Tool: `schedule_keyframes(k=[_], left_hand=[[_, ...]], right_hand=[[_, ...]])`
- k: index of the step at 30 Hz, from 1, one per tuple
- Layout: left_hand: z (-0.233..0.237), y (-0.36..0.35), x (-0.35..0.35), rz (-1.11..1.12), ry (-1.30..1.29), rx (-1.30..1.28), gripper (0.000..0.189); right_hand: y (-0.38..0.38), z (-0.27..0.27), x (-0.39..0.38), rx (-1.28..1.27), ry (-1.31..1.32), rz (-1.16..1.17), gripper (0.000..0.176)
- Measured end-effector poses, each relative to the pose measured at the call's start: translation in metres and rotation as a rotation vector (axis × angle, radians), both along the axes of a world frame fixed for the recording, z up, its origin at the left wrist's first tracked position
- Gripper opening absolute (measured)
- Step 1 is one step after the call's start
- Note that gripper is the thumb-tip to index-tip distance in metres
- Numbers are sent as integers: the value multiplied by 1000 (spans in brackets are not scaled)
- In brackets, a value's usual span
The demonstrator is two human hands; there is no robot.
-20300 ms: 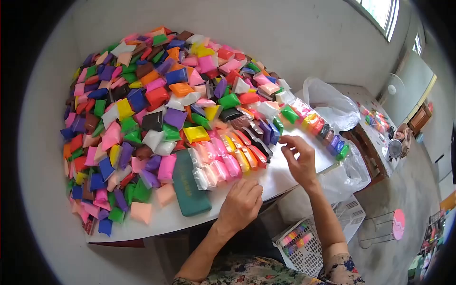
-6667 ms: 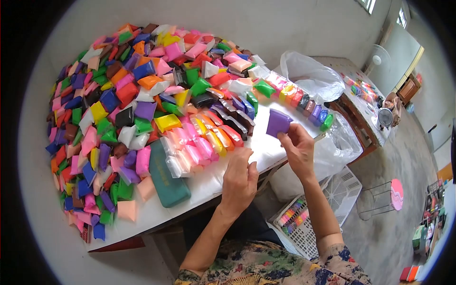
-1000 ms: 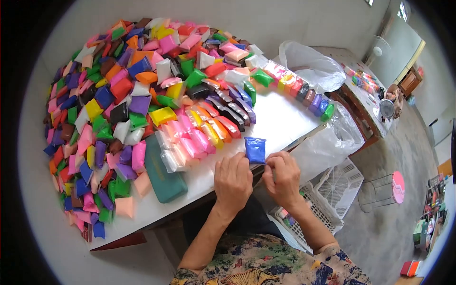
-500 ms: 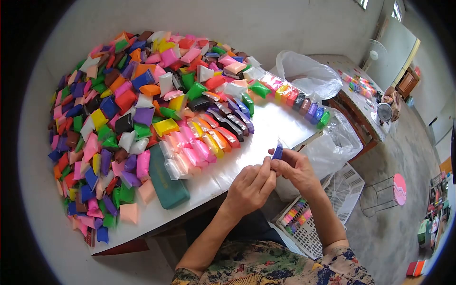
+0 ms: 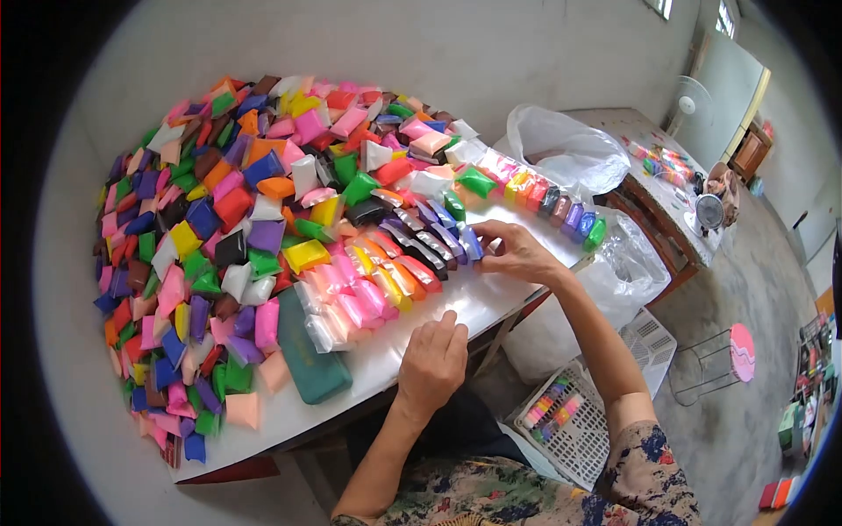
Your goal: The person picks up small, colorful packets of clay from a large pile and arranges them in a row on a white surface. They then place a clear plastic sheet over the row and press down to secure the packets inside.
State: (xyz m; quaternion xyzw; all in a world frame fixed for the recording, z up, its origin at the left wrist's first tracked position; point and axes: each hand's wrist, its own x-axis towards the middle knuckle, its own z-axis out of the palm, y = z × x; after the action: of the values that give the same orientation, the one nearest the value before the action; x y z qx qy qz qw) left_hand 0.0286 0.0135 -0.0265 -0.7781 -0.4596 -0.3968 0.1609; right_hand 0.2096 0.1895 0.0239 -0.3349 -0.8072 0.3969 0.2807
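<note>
My right hand [image 5: 519, 254] pinches a small blue packet [image 5: 473, 244] between thumb and fingers, at the right end of the overlapping rows. These rows of sealed clear-film packets run from clear-white and pink packets [image 5: 358, 294] through yellow, orange and red to black packets [image 5: 423, 244]. My left hand [image 5: 434, 364] is over the table's front edge, back upward, fingers loosely bent and close together; nothing shows in it. Left of it lies a dark green case [image 5: 311, 364], partly beneath the nearest packets.
A large heap of mixed coloured packets [image 5: 197, 263] covers the white table's left and back. A multicoloured packet row [image 5: 553, 202] lies at the far right end, beside plastic bags [image 5: 561, 149]. A white crate [image 5: 574, 430] with packets stands below, near a pink-topped stool [image 5: 742, 352].
My right hand has moved up and left with the blue packet to the row's end. My left hand has parted from it and dropped slightly down and left.
</note>
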Motion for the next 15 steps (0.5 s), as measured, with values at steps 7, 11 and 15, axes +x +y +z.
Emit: schedule_keyframes(k=[7,11,15], left_hand=[[0,1,2,33,87,47,24],[2,1,3,46,103,41,21],[1,1,3,56,106,34,24]], right_hand=[[-8,-2,3,120,41,-24,53],[-12,-8,5,95,56,-54,41],[-12,-14,-1,110,111,-106,31]])
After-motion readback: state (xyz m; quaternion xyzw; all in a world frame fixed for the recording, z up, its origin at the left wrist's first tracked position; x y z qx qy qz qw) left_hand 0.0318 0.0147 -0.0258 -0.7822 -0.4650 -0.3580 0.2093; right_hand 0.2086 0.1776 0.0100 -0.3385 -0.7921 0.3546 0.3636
